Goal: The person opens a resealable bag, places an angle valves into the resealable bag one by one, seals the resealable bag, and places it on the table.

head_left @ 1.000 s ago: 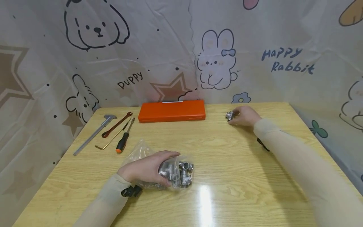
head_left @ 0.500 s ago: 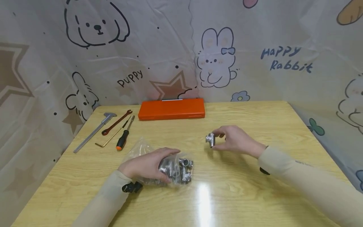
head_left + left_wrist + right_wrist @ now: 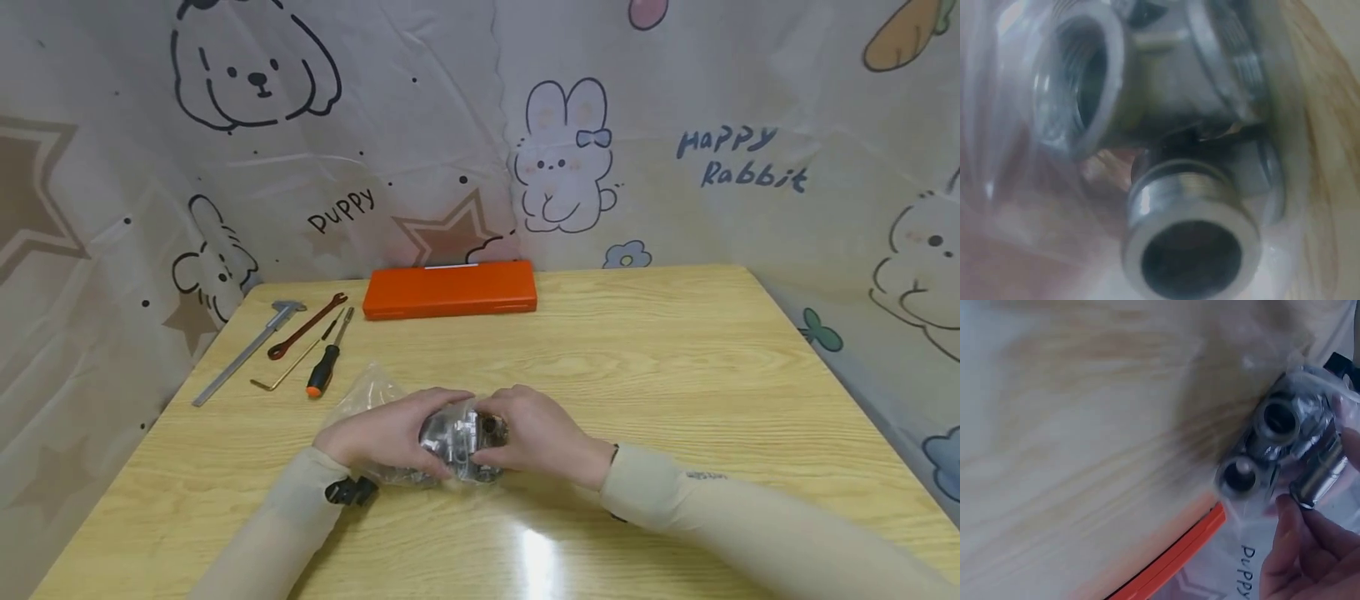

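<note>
Left hand (image 3: 390,429) of mine is curled round the side of a clear bag (image 3: 367,396), and my right hand (image 3: 536,437) is at the bag's right end, pinching a metal piece. Biggest is the wooden table (image 3: 660,350) under everything. At its back sits a long red case (image 3: 450,292). Next comes the bag, lying in front of me. To my left lie a silver caliper (image 3: 243,358) and a smaller screwdriver (image 3: 325,368), both apart from my hands. Smallest are the shiny pipe bits (image 3: 1166,75) inside the bag, and the metal piece (image 3: 1319,477) at my right fingertips; I can't tell how far in it is. I think I'm at the step of putting it in with the others. Next, I should keep the bag still, push the piece well inside, and only then let go.
</note>
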Available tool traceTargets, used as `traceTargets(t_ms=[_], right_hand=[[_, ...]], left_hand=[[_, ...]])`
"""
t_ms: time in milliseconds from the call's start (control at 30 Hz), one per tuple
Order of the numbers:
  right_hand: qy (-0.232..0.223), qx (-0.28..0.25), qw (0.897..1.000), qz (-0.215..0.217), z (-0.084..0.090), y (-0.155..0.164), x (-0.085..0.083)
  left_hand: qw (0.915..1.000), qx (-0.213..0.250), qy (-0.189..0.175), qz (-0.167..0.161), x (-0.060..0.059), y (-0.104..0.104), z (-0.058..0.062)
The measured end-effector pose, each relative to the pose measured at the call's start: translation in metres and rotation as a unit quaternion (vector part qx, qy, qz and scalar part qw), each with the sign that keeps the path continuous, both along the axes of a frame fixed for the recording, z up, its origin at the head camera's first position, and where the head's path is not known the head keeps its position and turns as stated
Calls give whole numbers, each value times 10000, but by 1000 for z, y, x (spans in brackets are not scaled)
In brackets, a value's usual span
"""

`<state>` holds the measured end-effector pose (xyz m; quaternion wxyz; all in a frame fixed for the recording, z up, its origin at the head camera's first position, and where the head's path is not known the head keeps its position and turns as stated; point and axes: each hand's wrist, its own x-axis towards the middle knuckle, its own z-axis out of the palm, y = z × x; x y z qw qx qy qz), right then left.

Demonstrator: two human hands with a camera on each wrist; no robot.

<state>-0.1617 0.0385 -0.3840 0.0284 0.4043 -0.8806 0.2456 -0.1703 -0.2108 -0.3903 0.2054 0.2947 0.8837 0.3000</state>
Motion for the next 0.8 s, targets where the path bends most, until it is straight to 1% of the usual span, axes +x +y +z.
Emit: traceTargets(t_ms=[100,267,367,467,600,667,800], right_hand=[[274,208,9994,-65,-3,-11,0],[430,436,9980,-164,-6,-21,-1],[479,464,9975,-221,-7,-21,0],[556,455,9972,-188,-8,-18,0],[580,287,9979,-98,-5,-9,1],[413,107,9990,-95,1,-2,4],[-208,-360,9991,-84,11,14,13]], left_hand=[[9999,137,27,-61,-2,1,-1],[9995,234,135,-146,-4,2,-4],[9996,240,104,-125,-3,2,-4],[9997,226,57,-54,-2,1,-4],[9999,144,72,-1,0,1,-1],[9999,66,87,6,0,2,0],[9999,-79,107,-5,0,2,2]])
